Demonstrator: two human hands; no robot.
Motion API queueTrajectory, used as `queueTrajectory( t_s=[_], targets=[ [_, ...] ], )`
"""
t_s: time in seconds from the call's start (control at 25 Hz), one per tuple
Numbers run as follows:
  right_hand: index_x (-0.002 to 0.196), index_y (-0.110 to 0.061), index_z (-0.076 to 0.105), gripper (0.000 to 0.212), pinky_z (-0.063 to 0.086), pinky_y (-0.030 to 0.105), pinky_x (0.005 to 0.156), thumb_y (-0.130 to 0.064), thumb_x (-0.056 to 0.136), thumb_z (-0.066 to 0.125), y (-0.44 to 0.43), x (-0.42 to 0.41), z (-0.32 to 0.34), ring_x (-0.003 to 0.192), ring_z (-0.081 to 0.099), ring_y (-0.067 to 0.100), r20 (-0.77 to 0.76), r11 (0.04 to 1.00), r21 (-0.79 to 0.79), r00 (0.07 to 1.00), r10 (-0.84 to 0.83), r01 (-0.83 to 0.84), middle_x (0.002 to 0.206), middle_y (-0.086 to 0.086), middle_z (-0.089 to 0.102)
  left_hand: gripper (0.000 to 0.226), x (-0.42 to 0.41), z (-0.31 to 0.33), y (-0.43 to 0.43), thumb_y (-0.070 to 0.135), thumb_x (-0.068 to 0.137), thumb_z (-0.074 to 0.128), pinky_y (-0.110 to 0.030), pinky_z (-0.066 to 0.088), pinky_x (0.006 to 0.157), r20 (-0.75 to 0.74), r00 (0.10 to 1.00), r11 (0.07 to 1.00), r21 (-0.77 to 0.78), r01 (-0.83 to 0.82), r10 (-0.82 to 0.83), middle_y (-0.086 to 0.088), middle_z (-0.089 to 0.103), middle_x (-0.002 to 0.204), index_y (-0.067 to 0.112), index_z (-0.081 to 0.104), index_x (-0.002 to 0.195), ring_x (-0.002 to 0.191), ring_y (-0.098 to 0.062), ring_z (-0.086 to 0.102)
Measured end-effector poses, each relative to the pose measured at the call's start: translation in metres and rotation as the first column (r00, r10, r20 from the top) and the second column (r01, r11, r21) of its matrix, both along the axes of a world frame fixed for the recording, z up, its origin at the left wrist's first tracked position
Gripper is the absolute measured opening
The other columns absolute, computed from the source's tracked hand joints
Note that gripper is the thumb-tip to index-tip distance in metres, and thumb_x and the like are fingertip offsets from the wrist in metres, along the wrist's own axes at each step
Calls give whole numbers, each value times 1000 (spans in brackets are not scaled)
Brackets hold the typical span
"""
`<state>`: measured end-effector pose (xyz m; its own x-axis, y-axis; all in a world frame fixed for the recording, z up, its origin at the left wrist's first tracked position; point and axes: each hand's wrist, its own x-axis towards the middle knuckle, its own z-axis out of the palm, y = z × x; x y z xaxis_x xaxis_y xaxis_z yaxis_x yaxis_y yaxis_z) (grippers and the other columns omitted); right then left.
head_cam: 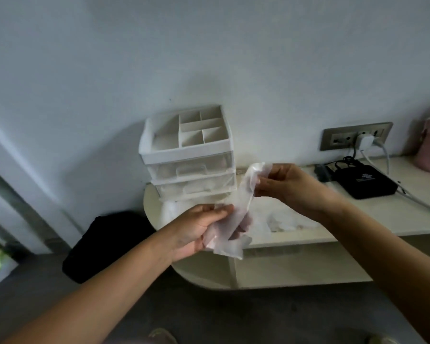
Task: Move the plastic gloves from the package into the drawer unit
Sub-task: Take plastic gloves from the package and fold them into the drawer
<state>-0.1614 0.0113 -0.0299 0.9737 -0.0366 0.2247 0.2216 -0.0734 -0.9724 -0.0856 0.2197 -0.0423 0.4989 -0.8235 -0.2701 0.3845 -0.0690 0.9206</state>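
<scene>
Both hands hold one plastic glove (243,202) above the desk (358,227), in front of the drawer unit (189,155).

The left hand (199,227), at 7 o'clock of the glove, has its fingers curled round the lower end. The right hand (283,182), at 1 o'clock, pinches the upper end. The glove hangs stretched between them, off the desk. The drawer unit stands on the desk at 11 o'clock of the hands, against the wall, and its top tray is divided into compartments. A heap of clear plastic (283,219) lies on the desk beneath the hands. A black box (365,182) sits at 3 o'clock of the right hand, under a wall socket (338,140).
</scene>
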Motion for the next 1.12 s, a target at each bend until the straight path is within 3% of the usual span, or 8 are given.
queueTrajectory(
  t_s=[0.12,0.28,0.44,0.6,0.76,0.92,1.0,1.12],
  targets=[
    [102,1,67,22,54,37,87,-10,85,60,10,12,11,89,66,31,-19,991,15,991,-134,135,100,25,67,38,9,0,16,21,86,56,-37,56,87,2,999,998,24,-53,53,-20,68,111,-2,63,115,102,-26,67],
    [95,5,64,21,56,30,69,-4,77,71,22,23,33,68,66,20,-4,973,-206,994,-110,106,80,13,71,71,28,-2,30,39,59,86,-44,42,106,75,997,997,-71,-13,18,-16,60,129,9,65,120,122,-29,56],
    [88,-16,74,8,54,31,68,-17,81,71,33,36,47,58,59,10,-88,851,-525,993,-79,21,69,2,69,89,36,9,23,53,43,89,-34,42,104,205,979,995,-101,7,14,-8,64,125,16,64,120,121,-22,57],
    [83,-18,69,10,45,19,54,-20,90,62,42,46,56,50,52,4,-98,711,-699,995,7,-74,64,-7,64,59,47,19,12,50,50,88,-27,45,99,455,880,991,-50,-128,136,-7,72,100,15,75,96,104,-18,65],
    [69,-31,66,14,47,15,65,-27,78,75,37,53,61,64,57,0,49,719,-690,996,-77,89,73,-12,65,19,52,23,11,37,70,75,-20,44,73,621,783,984,122,-126,24,7,67,67,19,70,67,67,-7,59],
    [84,-12,64,9,48,21,64,-17,91,61,32,61,64,62,60,8,-30,814,-581,998,-55,27,69,0,69,29,57,24,22,44,74,75,-20,49,87,550,808,955,293,49,-211,2,73,88,19,73,87,86,-9,66],
    [86,-12,63,8,45,19,55,-20,90,62,37,64,62,51,54,6,-55,710,-704,998,-27,-20,58,-3,63,57,60,23,21,59,66,74,-33,45,101,595,793,969,245,-21,-133,-5,70,107,17,69,104,108,-18,62],
    [86,-16,55,19,39,17,49,-24,81,72,51,71,58,46,45,5,-12,584,-812,1000,-10,-4,53,-8,51,58,60,26,12,57,58,75,-32,48,93,646,763,983,148,-112,-10,-4,71,97,18,67,101,99,-18,65]
  ],
)
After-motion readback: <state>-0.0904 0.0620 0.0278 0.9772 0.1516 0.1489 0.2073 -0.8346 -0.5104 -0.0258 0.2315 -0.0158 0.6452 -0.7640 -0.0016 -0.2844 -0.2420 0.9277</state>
